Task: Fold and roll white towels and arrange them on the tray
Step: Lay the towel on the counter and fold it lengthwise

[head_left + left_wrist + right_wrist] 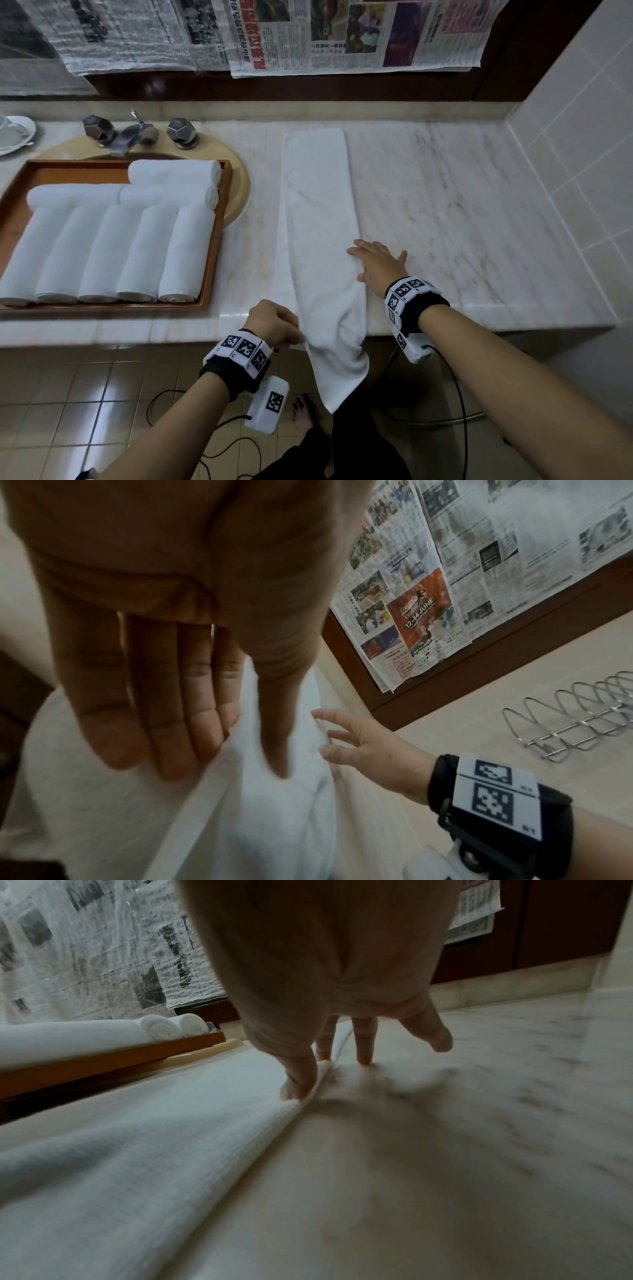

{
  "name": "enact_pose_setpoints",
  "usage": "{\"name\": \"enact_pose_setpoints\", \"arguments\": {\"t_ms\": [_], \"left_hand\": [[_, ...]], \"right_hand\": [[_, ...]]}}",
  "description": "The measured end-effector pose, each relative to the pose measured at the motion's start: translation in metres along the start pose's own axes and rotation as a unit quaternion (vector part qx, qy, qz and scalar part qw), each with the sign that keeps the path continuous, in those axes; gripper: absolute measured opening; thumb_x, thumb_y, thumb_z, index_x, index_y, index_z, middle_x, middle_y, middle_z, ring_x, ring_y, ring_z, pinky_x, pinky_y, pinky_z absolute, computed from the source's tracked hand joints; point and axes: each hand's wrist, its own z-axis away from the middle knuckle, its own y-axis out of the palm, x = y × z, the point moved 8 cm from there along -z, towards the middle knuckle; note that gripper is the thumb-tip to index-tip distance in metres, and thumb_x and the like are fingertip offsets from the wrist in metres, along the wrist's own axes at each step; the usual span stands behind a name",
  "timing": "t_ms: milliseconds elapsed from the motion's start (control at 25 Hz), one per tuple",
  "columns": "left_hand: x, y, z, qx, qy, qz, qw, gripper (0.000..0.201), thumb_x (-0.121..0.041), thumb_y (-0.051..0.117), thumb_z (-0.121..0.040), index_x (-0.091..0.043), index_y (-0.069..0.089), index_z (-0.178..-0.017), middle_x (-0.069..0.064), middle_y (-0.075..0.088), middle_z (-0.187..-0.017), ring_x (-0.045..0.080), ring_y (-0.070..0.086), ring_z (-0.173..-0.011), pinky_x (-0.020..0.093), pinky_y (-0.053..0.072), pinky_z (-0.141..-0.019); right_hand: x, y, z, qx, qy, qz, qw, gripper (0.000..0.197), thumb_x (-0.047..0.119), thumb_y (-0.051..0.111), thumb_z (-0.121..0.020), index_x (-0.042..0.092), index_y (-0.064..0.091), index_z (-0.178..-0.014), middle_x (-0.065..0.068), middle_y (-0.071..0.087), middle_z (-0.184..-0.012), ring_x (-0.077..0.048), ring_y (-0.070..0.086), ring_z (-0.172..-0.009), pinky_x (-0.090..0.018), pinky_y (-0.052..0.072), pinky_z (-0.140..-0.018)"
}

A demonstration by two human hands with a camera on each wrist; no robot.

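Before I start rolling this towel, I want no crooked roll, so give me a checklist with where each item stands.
1. Towel folded into a long strip: ok.
2. Whole strip flat on the counter: not ok, near end hangs over the front edge.
3. Right hand steadies the towel's right edge, fingers straight: ok.
4. Left hand pinches the near left edge: ok.
5. Long edges aligned: cannot tell; a lower layer shows along the left.
6. Room on the tray: ok, bare back-left corner.
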Motion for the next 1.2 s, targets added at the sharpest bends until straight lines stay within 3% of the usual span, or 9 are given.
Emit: {"name": "enact_pose_setpoints", "arguments": {"t_ms": [120, 400, 480, 560, 640, 800, 920, 1040, 1200], "left_hand": [[-0.003, 0.002, 0.003, 0.001, 0.005, -0.007, 1.0, 0.031, -0.02, 0.095, -0.054, -0.004, 0.072, -0.066, 0.012, 0.073, -0.067, 0.023, 0.072, -0.065, 0.039, 0.061, -0.066], [-0.011, 0.001, 0.002, 0.022, 0.022, -0.003, 1.0, 0.025, 0.004, 0.073, -0.071, -0.009, 0.058, -0.054, 0.006, 0.062, -0.053, 0.026, 0.066, -0.059, 0.039, 0.06, -0.068], [-0.009, -0.003, 0.002, 0.057, 0.026, 0.024, 0.998, 0.01, 0.008, 0.065, -0.076, -0.002, 0.064, -0.073, 0.008, 0.065, -0.06, 0.029, 0.065, -0.065, 0.042, 0.06, -0.074], [0.0, -0.01, 0.0, 0.044, 0.013, 0.033, 0.998, 0.018, 0.013, 0.056, -0.076, -0.003, 0.063, -0.075, 0.022, 0.069, -0.076, 0.034, 0.066, -0.074, 0.048, 0.058, -0.076], [0.01, -0.016, -0.006, 0.002, 0.001, 0.008, 1.0, 0.024, 0.012, 0.049, -0.075, -0.008, 0.054, -0.063, 0.019, 0.059, -0.07, 0.029, 0.059, -0.066, 0.048, 0.056, -0.068], [0.018, -0.017, -0.007, -0.025, -0.037, 0.053, 0.998, 0.024, 0.0, 0.058, -0.081, -0.006, 0.053, -0.058, 0.011, 0.048, -0.058, 0.021, 0.046, -0.048, 0.027, 0.044, -0.052], [0.02, -0.013, -0.011, 0.006, -0.016, 0.054, 0.998, 0.021, -0.018, 0.074, -0.082, -0.007, 0.062, -0.068, 0.008, 0.06, -0.065, 0.019, 0.058, -0.057, 0.027, 0.051, -0.056], [0.02, -0.012, -0.012, 0.022, -0.003, 0.05, 0.998, 0.02, -0.019, 0.072, -0.085, -0.011, 0.058, -0.073, 0.008, 0.058, -0.069, 0.018, 0.057, -0.061, 0.03, 0.051, -0.061], [0.018, -0.013, -0.008, 0.023, 0.008, 0.059, 0.998, 0.025, -0.018, 0.068, -0.089, -0.012, 0.054, -0.069, 0.005, 0.057, -0.066, 0.015, 0.055, -0.056, 0.027, 0.049, -0.057]], "right_hand": [[0.0, 0.0, 0.0, 0.003, 0.001, -0.025, 1.0, 0.066, 0.005, 0.057, -0.093, 0.035, 0.032, -0.146, 0.017, 0.011, -0.159, -0.015, 0.005, -0.148, -0.069, 0.008, -0.11], [-0.002, 0.0, -0.001, 0.007, 0.003, -0.062, 0.998, 0.065, 0.008, 0.06, -0.091, 0.035, 0.035, -0.145, 0.019, 0.013, -0.159, -0.013, 0.005, -0.147, -0.069, 0.012, -0.11], [-0.003, 0.003, -0.002, 0.009, 0.008, -0.075, 0.997, 0.066, 0.007, 0.059, -0.092, 0.036, 0.035, -0.146, 0.019, 0.011, -0.159, -0.013, 0.003, -0.148, -0.069, 0.01, -0.11], [-0.003, 0.005, -0.001, 0.011, 0.013, -0.087, 0.996, 0.068, 0.004, 0.057, -0.091, 0.036, 0.034, -0.146, 0.017, 0.007, -0.16, -0.013, -0.001, -0.148, -0.068, 0.005, -0.111], [-0.001, 0.007, 0.001, 0.013, 0.019, -0.101, 0.995, 0.071, 0.003, 0.056, -0.088, 0.036, 0.033, -0.146, 0.011, 0.002, -0.161, -0.013, -0.003, -0.148, -0.067, -0.001, -0.112], [0.009, -0.002, 0.011, -0.02, 0.032, -0.133, 0.99, 0.073, 0.01, 0.057, -0.079, 0.033, 0.034, -0.145, 0.006, -0.005, -0.162, -0.018, -0.001, -0.149, -0.066, -0.001, -0.113], [0.064, -0.007, 0.017, -0.045, -0.108, -0.052, 0.992, 0.058, 0.008, 0.053, -0.085, 0.031, 0.045, -0.137, 0.007, 0.011, -0.16, -0.018, 0.006, -0.147, -0.064, 0.004, -0.114], [0.127, 0.019, 0.025, 0.034, -0.282, 0.102, 0.953, 0.054, 0.001, 0.053, -0.089, 0.031, 0.051, -0.133, 0.005, 0.027, -0.155, -0.019, 0.019, -0.143, -0.053, 0.019, -0.113], [0.156, 0.028, 0.018, 0.029, -0.346, 0.249, 0.904, 0.04, 0.003, 0.049, -0.093, 0.026, 0.056, -0.125, -0.003, 0.042, -0.139, -0.025, 0.032, -0.133, -0.051, 0.026, -0.107]]}}
